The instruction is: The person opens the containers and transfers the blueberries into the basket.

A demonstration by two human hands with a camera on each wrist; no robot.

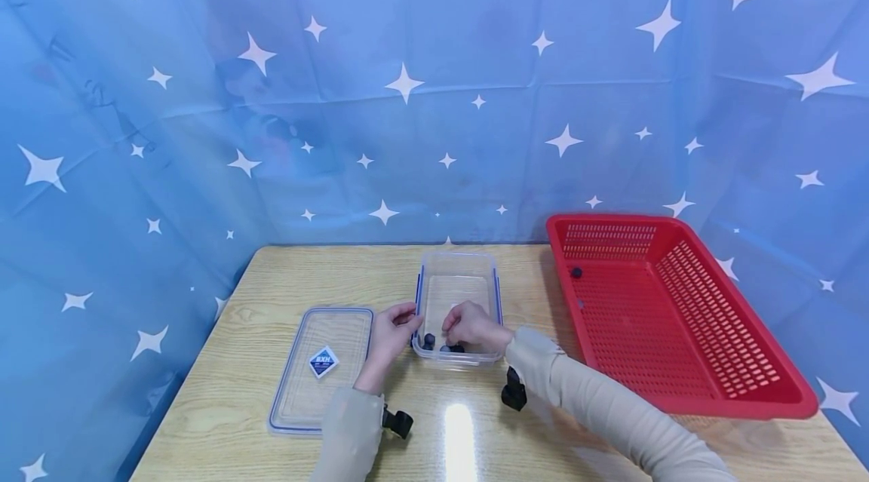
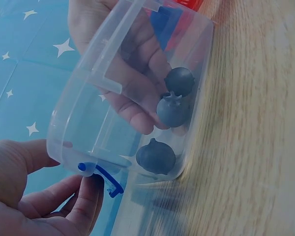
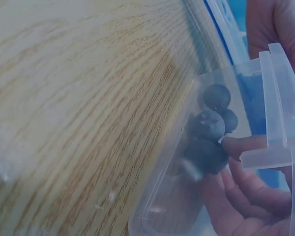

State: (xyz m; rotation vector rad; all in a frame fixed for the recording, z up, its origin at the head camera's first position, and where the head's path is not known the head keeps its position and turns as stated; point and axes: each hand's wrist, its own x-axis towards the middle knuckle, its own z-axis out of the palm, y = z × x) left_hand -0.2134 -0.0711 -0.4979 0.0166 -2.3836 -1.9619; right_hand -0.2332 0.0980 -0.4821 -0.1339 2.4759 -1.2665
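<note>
A clear plastic box (image 1: 456, 282) with blue side clips sits mid-table, its lid off. My left hand (image 1: 391, 330) grips the box's left side near the front corner, thumb at the wall and fingers by a blue clip (image 2: 105, 179). Inside the box is my right hand (image 1: 470, 323), reaching down at the near end. Its thumb and fingers pinch a dark blueberry (image 3: 204, 156), seen through the clear wall in the right wrist view. Several more blueberries lie on the box floor, including one (image 2: 156, 156) at the corner nearer my left hand.
The clear lid (image 1: 299, 399) with a blue seal and a diamond label (image 1: 323, 361) lies left of the box. At the right stands a large red basket (image 1: 767, 331) holding a dark blueberry (image 1: 576, 272). A blue star-patterned curtain (image 1: 441, 127) hangs behind the table.
</note>
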